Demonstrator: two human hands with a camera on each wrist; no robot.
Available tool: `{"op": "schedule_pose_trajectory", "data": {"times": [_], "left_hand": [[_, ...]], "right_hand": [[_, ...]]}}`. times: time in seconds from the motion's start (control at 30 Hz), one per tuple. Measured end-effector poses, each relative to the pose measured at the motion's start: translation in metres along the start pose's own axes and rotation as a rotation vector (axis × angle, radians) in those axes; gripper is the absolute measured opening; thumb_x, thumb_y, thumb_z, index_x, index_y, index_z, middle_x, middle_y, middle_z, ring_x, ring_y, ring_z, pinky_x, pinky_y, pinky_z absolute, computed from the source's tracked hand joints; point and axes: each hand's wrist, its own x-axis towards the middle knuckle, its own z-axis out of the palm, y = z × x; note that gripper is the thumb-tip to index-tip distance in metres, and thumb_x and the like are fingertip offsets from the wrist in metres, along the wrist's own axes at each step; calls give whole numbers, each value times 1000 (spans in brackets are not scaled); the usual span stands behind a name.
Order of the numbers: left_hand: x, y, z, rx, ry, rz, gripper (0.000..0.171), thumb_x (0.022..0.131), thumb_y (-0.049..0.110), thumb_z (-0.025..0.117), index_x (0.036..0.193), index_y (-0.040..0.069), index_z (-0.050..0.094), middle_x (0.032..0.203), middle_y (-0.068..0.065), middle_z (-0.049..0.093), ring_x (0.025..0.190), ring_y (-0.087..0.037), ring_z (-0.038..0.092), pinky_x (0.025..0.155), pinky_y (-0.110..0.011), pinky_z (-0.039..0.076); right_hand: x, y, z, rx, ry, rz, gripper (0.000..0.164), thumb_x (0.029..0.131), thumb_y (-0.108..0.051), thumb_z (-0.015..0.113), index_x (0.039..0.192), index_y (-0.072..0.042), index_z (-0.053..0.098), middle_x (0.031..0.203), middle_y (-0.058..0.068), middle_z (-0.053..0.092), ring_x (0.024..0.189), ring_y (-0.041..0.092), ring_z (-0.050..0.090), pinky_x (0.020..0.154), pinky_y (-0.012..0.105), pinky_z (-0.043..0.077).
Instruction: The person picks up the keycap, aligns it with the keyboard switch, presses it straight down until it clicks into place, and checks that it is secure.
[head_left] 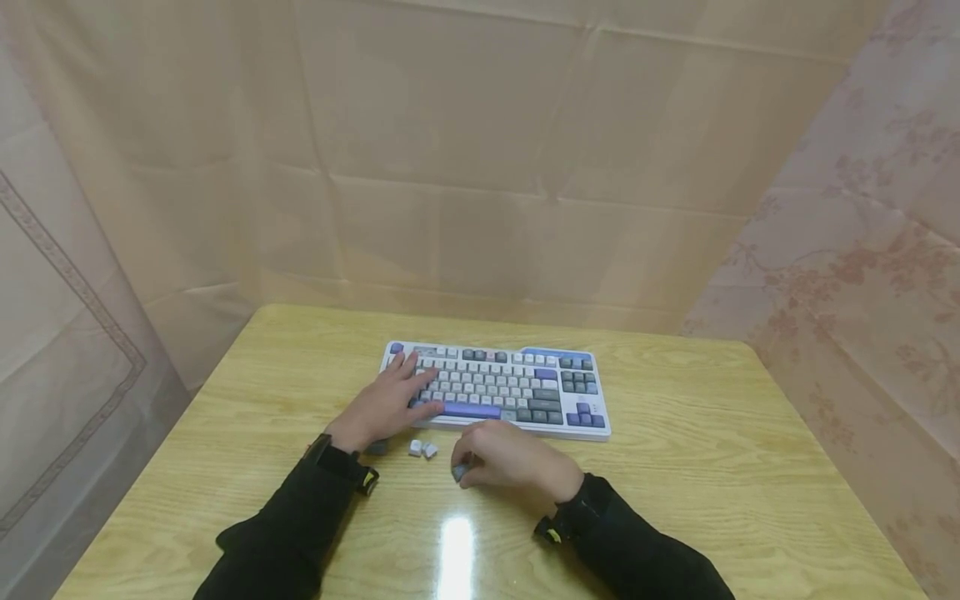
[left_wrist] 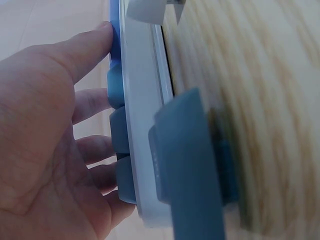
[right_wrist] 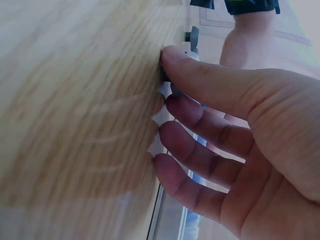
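A white-framed keyboard [head_left: 585,432] with white, grey and purple keys lies on the table. My left hand [head_left: 386,400] rests on its left end with the fingers spread; in the left wrist view, the thumb [left_wrist: 92,47] touches the keys' front row. Just in front of the keyboard, my right hand [head_left: 513,457] pinches a small grey keycap [head_left: 460,472] between thumb and forefinger, low at the tabletop. Two loose white keycaps [head_left: 416,447] lie between the hands. Beside the left wrist is a dark grey keycap [head_left: 377,447], large and close in the left wrist view.
The wooden table [head_left: 675,492] extends on both sides of the keyboard and in front of it. A beige cloth [head_left: 480,167] hangs behind the table, with patterned curtains [head_left: 862,275] at the sides. Bright light reflects off the tabletop near the front.
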Motion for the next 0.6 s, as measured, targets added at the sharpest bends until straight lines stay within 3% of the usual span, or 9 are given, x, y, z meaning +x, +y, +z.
{"op": "schedule_pose_trajectory", "data": {"times": [0.3,0.47,0.6], "left_hand": [[1,-1,-1,2,-4,4,70,100,52,58,152,6,47,162,-29,21,151,-48,8,117,-62,21],[1,-1,-1,11,-4,9,69,100,51,59,152,6,47,162,-29,22,151,-49,9,117,-61,22],[1,-3,-1,5,-10,11,70,100,51,58,152,6,47,162,-29,22,151,-48,8,118,-61,21]], "right_hand": [[-9,15,-17,-22,123,41,17,89,-21,81,104,-15,79,96,-8,72,83,2,64,76,20,52],[-19,32,-34,-62,219,131,17,90,-21,80,105,-13,79,97,-5,73,86,10,65,75,26,53],[-26,44,-41,-65,254,214,20,90,-21,80,108,-12,79,95,-5,73,80,6,64,71,25,53]]}}
